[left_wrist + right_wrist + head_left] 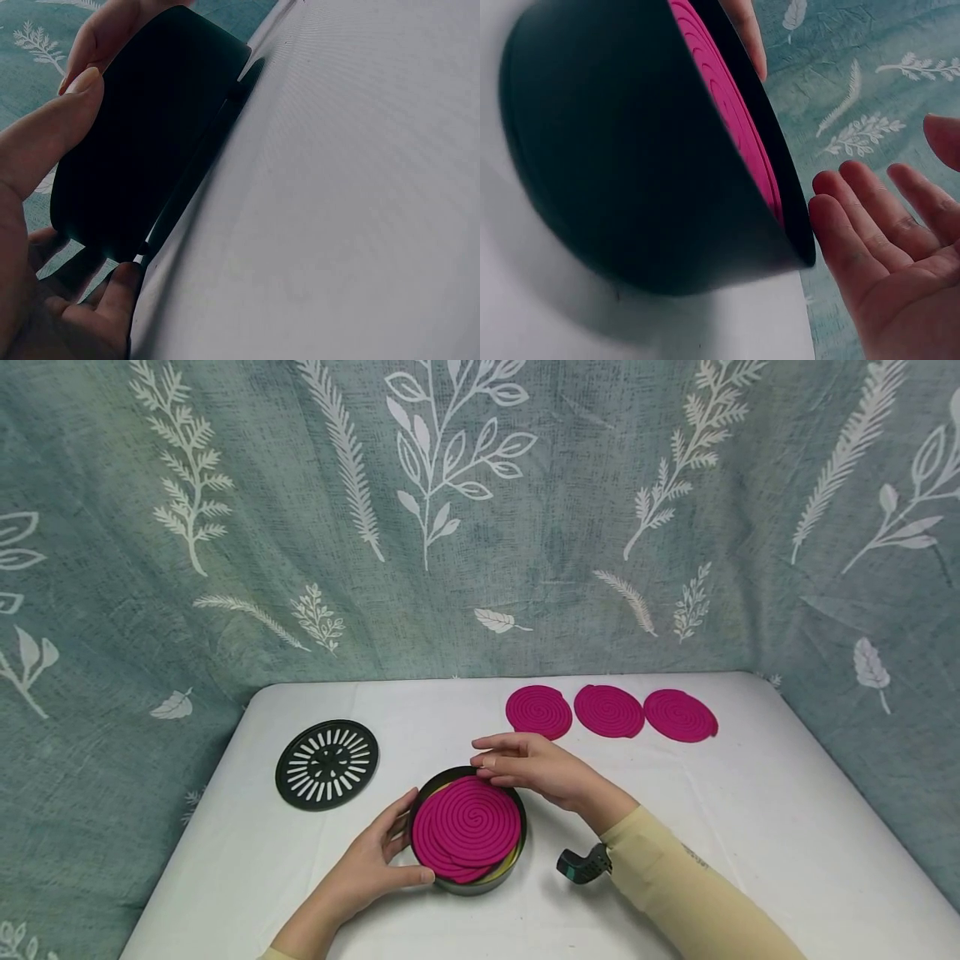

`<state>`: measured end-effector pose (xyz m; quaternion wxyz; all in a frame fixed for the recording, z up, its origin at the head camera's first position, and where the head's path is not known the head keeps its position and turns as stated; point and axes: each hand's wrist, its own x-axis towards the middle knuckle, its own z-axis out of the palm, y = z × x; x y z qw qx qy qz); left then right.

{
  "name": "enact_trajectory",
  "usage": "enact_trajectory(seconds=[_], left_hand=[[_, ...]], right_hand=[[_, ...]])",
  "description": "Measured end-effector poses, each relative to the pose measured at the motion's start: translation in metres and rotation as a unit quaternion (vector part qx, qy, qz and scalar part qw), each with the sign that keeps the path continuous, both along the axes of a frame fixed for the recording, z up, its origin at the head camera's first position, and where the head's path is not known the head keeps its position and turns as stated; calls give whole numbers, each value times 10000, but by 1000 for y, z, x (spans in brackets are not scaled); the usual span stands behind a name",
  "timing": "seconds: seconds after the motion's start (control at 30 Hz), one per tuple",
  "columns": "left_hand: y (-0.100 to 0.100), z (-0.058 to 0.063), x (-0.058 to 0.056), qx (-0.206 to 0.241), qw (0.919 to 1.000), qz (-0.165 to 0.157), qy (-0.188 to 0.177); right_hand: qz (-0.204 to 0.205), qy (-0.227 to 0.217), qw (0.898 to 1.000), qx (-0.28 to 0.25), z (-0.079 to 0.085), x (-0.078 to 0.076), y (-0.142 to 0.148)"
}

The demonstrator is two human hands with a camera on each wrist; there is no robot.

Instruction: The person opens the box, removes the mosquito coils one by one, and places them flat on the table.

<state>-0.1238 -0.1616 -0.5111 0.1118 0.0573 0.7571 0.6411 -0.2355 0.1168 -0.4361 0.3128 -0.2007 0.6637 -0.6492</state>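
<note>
A round dark holder (465,888) stands on the white table, with overlapping magenta spiral coasters (472,818) lying in it. Some yellow shows beneath them at the edge. My left hand (369,865) grips the holder's left side, thumb near the front rim and fingers round the wall. At the far rim, my right hand (534,768) touches the edge with loosely straight fingers. In the right wrist view, the fingertips (826,214) lie against the holder's rim and the palm is open. The left wrist view shows the thumb (84,86) against the dark wall.
Three more magenta spiral coasters, left (538,712), middle (609,711) and right (680,715), lie in a row at the table's back. A black slotted disc (327,765) lies to the left. A dark device (583,865) hangs by the right sleeve.
</note>
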Motion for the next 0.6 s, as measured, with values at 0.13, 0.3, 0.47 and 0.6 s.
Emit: enact_trajectory(seconds=[0.13,0.3,0.47,0.6], left_hand=[[0,1,0,-42,10000,9,-9],[0,2,1,-41,10000,9,-24],[-1,1,0,15,10000,-36,-12],[-1,0,0,70,9999,-94,-5]], right_hand=[[114,-5,9999,-6,-2,-4,-9],[220,51,9997,54,-2,-7,-18],[297,48,9995,78,-1,-10,-29],[356,114,9992,139,-2,-12,-36]])
